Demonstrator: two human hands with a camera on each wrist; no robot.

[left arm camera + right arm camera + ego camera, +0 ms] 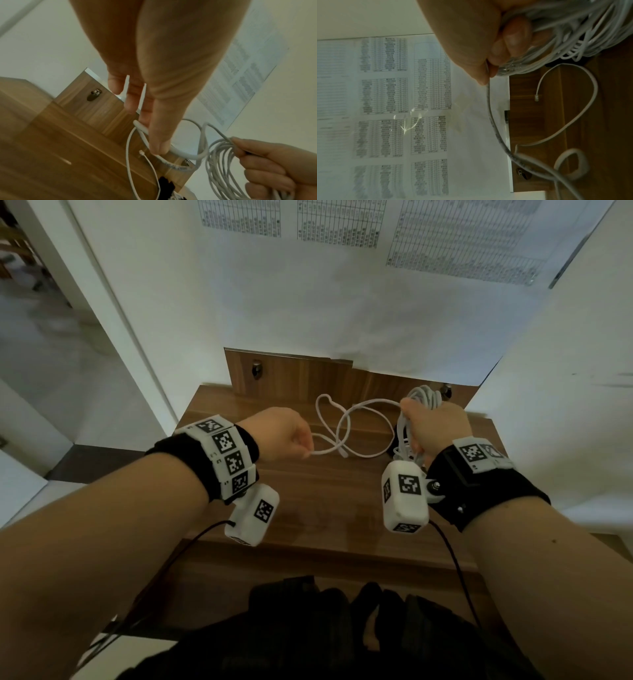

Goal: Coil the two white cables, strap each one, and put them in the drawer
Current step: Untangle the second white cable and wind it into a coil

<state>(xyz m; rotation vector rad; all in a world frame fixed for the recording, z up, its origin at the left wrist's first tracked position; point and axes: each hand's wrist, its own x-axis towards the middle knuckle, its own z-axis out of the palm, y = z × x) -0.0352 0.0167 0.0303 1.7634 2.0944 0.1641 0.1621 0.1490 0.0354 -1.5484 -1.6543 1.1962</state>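
My right hand (428, 426) grips a bundle of white round cable loops (424, 397) above the right rear of the wooden top (308, 494). From that coil (573, 31) one strand (489, 108) runs out towards my left hand (305, 451), which pinches the same cable (180, 152) between thumb and fingers. More of it lies in loose loops (366, 422) on the wood. A thinner flat white cable (590, 86) lies uncoiled beneath, its small plug (536, 96) bare on the top. A dark object (165, 185) sits under the coil, mostly hidden.
A wooden back panel (301, 378) with metal studs (257, 369) rises behind the top. Printed tables (337, 220) hang on the wall above. A white wall (565, 378) closes the right side; a doorway opens at left. Wrist-camera leads hang by the front edge.
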